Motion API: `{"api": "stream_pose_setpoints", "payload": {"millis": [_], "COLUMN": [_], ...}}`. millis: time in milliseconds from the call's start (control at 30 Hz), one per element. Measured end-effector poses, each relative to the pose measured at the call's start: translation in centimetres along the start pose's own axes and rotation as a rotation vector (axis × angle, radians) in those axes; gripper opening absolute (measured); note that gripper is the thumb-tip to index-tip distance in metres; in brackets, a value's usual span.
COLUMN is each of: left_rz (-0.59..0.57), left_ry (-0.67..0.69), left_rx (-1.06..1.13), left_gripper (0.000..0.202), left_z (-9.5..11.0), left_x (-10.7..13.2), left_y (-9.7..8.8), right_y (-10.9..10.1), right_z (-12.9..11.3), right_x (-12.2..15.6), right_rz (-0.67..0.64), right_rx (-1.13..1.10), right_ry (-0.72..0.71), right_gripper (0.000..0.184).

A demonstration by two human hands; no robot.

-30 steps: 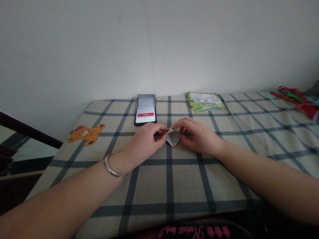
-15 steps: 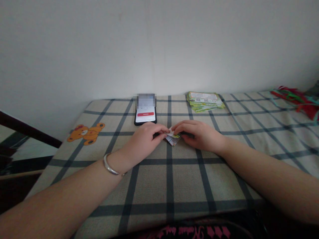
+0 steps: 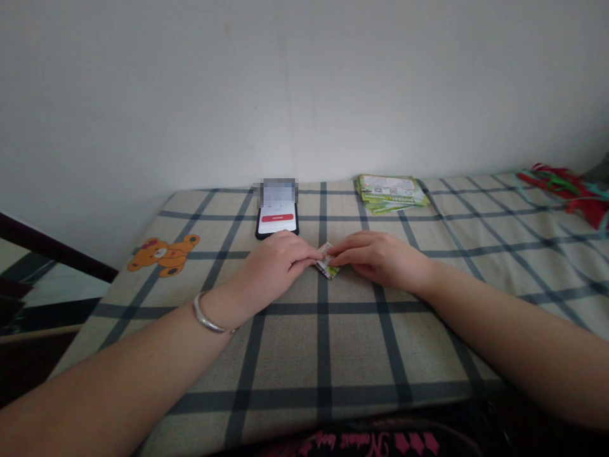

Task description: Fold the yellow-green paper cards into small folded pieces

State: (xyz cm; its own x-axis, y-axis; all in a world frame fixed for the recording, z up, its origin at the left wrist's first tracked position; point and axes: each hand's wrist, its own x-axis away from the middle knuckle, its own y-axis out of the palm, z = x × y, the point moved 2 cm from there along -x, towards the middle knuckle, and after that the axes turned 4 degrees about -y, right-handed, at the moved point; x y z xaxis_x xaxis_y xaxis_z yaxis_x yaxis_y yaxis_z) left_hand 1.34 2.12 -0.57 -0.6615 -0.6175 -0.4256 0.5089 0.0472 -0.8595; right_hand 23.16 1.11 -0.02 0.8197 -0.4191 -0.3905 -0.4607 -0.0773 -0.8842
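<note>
A small folded piece of printed paper (image 3: pixel 328 268) lies on the checked cloth (image 3: pixel 295 343) in the middle of the table. My left hand (image 3: pixel 273 266), a silver bangle on its wrist, presses its fingertips on the paper's left side. My right hand (image 3: pixel 380 257) pinches and presses the paper from the right. The fingers of both hands are closed together on it, and most of the paper is hidden beneath them.
A phone (image 3: pixel 278 212) with a lit screen lies just beyond my hands. A stack of green printed leaflets (image 3: pixel 390 192) sits at the back right. Red and green ribbons (image 3: pixel 568 190) lie at the far right. A bear print (image 3: pixel 164 254) marks the cloth's left side.
The paper has been folded smaller and pressed flat onto the cloth. Both hands have lowered and closed in over it.
</note>
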Motion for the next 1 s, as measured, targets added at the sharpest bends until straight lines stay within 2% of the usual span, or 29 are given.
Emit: {"api": "stream_pose_setpoints", "payload": {"millis": [467, 700, 900, 1000], "left_rz": [-0.07, -0.116, -0.101, -0.11], "left_ry": [0.045, 0.017, -0.01, 0.027], "left_rx": [-0.188, -0.275, -0.279, -0.27], "left_gripper": [0.023, 0.019, 0.017, 0.021], "left_z": [0.49, 0.72, 0.73, 0.94], "left_x": [0.08, 0.15, 0.28, 0.34], "left_y": [-0.38, -0.4, -0.26, -0.12], "right_y": [0.08, -0.03, 0.05, 0.05], "right_z": [-0.21, -0.49, -0.5, -0.45], "right_x": [-0.21, -0.15, -0.14, -0.2], "right_rz": [-0.016, -0.024, -0.018, -0.011], "right_rx": [0.002, 0.039, 0.014, 0.003], "right_ry": [-0.035, 0.007, 0.017, 0.004], "right_gripper": [0.023, 0.024, 0.024, 0.025]}}
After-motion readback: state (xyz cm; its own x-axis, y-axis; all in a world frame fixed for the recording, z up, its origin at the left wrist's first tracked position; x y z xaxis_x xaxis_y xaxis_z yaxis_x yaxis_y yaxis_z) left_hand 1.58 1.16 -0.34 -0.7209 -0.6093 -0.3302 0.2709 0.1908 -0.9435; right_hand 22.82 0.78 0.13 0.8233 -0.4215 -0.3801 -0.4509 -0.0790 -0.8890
